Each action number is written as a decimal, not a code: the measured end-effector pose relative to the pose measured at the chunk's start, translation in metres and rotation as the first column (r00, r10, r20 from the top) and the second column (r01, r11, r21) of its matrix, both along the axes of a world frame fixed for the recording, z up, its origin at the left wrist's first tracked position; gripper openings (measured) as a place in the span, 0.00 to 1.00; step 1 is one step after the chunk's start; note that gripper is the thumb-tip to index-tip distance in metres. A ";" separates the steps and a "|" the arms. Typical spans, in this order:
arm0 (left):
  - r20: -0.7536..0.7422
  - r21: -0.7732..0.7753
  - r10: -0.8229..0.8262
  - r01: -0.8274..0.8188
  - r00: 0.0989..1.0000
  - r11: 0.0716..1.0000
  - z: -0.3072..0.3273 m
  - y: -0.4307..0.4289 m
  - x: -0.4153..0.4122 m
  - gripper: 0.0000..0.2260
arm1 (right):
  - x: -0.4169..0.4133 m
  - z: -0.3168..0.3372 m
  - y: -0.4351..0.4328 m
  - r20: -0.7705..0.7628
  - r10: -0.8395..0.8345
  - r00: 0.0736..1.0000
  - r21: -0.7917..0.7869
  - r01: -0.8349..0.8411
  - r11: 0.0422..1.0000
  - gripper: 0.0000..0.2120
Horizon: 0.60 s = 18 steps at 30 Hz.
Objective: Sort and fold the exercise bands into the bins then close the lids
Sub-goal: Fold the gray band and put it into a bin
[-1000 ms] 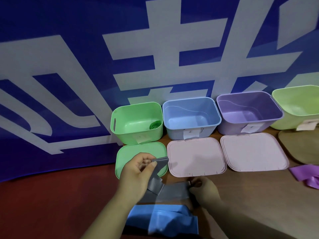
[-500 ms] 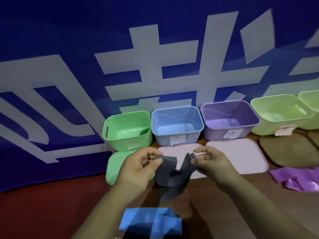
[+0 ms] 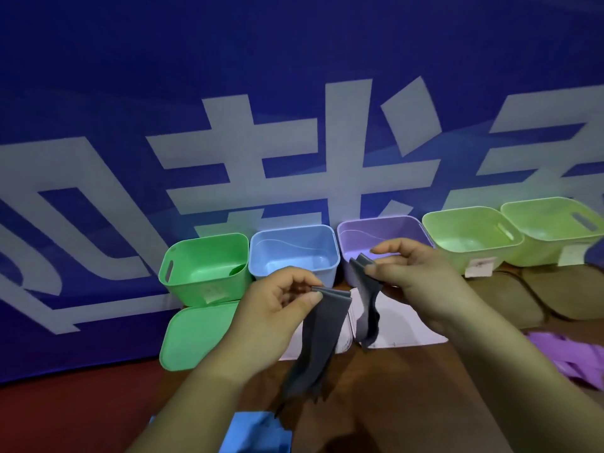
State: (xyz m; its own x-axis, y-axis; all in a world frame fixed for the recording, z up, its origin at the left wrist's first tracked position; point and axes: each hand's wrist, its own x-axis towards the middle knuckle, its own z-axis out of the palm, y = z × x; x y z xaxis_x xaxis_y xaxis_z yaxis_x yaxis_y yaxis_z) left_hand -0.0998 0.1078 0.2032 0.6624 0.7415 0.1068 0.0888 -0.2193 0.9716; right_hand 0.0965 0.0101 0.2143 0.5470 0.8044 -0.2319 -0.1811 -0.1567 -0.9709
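We pinch one end of the grey exercise band [image 3: 318,341] in our left grip [image 3: 277,305] and the other in our right grip [image 3: 415,276], its length hanging above the counter [image 3: 408,384] before the open blue bin [image 3: 287,246].

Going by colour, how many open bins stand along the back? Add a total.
green bin: 1
blue bin: 1
purple bin: 1
yellow-green bins: 2
Total: 5

Banner [image 3: 294,93]: blue w/ big white characters, upright at back.
Table [image 3: 376,403]: brown wood.
Floor [image 3: 65,416]: red, lower left.
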 end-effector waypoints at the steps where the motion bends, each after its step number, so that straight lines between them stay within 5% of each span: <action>1: 0.005 0.004 -0.004 0.004 1.000 1.000 0.002 -0.005 0.005 0.13 | 0.003 0.005 -0.004 -0.009 0.007 1.000 0.006 -0.007 1.000 0.11; 18: 0.149 0.085 0.118 -0.132 0.982 0.988 0.021 -0.055 0.056 0.21 | 0.023 0.041 -0.045 -0.065 0.208 0.976 0.061 -0.204 0.977 0.12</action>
